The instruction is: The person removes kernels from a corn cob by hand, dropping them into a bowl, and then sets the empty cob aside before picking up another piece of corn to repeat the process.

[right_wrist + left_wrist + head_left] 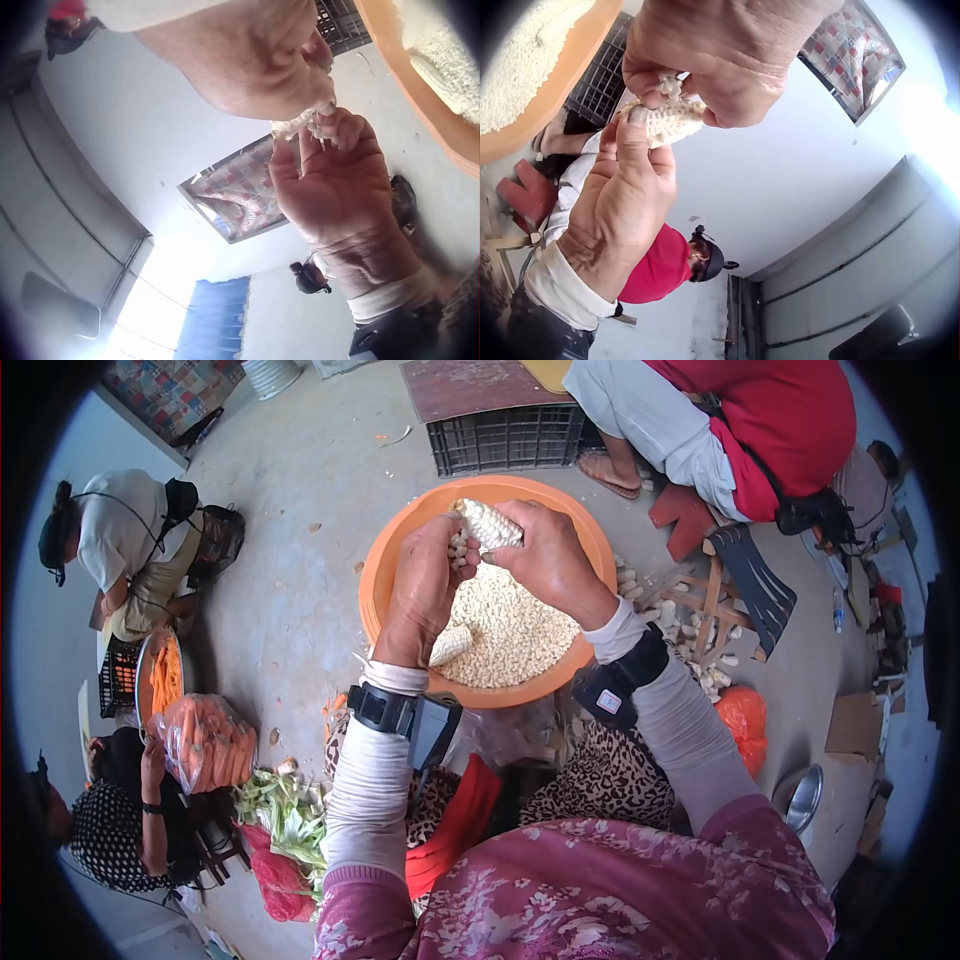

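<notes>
Both hands meet at a partly stripped corn cob: the right hand grips it, while the left hand, its fingers curled round loose kernels, touches its end. The cob is above an orange tub holding a heap of kernels, with another cob lying on them at the left. Farther off, a board lies on a black crate, beside a seated person in red.
</notes>
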`<action>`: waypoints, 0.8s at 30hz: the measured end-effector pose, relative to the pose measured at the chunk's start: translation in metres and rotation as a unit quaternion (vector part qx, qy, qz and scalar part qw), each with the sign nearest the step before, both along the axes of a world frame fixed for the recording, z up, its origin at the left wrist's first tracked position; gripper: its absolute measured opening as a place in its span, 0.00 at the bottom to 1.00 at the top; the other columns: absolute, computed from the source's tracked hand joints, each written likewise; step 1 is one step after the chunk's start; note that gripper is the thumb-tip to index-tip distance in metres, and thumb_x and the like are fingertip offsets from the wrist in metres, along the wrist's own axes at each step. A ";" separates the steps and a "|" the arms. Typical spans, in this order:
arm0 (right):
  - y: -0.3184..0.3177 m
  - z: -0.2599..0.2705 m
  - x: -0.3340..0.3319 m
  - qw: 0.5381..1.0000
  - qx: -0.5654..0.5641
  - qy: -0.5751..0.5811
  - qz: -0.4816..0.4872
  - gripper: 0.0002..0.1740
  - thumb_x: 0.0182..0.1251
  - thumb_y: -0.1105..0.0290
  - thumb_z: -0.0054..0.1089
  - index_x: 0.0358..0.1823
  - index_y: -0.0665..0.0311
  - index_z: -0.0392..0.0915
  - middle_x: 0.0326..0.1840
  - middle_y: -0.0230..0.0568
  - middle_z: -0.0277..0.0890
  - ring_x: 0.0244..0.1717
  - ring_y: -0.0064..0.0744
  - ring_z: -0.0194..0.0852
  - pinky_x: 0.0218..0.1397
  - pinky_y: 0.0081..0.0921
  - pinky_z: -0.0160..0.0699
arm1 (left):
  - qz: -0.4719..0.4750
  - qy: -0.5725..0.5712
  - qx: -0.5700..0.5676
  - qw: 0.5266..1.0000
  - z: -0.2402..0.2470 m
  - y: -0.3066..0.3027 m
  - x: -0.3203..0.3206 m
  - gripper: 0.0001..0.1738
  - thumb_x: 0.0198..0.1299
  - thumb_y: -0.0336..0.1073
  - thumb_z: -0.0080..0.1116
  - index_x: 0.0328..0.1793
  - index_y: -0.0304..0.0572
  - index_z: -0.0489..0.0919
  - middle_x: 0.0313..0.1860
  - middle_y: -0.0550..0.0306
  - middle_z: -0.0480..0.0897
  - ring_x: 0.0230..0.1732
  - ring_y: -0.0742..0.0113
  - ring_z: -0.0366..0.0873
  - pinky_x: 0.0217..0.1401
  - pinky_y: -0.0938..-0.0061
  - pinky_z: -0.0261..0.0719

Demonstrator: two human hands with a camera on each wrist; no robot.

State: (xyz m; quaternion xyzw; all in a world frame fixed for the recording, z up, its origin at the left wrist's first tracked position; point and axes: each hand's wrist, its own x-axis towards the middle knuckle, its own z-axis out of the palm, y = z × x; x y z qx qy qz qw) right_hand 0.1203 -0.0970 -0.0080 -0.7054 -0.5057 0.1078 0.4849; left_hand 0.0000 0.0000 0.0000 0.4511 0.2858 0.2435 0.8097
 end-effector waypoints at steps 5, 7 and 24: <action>0.000 0.007 -0.001 0.994 -0.056 0.085 0.038 0.19 0.47 0.75 0.67 0.42 0.70 0.75 0.40 0.58 0.77 0.41 0.53 0.77 0.43 0.35 0.75 | 0.009 -0.008 -0.014 1.000 -0.006 0.000 -0.001 0.06 0.59 0.30 0.46 0.38 0.36 0.72 0.29 0.60 0.75 0.28 0.74 0.72 0.32 0.83 0.72; 0.002 0.006 -0.001 0.995 -0.044 0.083 0.036 0.19 0.47 0.74 0.67 0.42 0.70 0.75 0.39 0.57 0.77 0.41 0.51 0.78 0.42 0.34 0.75 | 0.012 -0.011 -0.014 1.000 -0.002 0.000 -0.001 0.07 0.58 0.29 0.45 0.39 0.36 0.73 0.29 0.60 0.75 0.28 0.75 0.71 0.32 0.84 0.71; 0.010 -0.003 0.014 0.988 -0.021 0.152 0.019 0.22 0.50 0.73 0.66 0.48 0.71 0.75 0.36 0.39 0.80 0.34 0.21 0.75 0.37 0.21 0.74 | -0.025 0.083 0.149 0.985 -0.010 -0.002 -0.001 0.09 0.63 0.31 0.50 0.41 0.36 0.80 0.25 0.66 0.76 0.27 0.79 0.71 0.31 0.84 0.68</action>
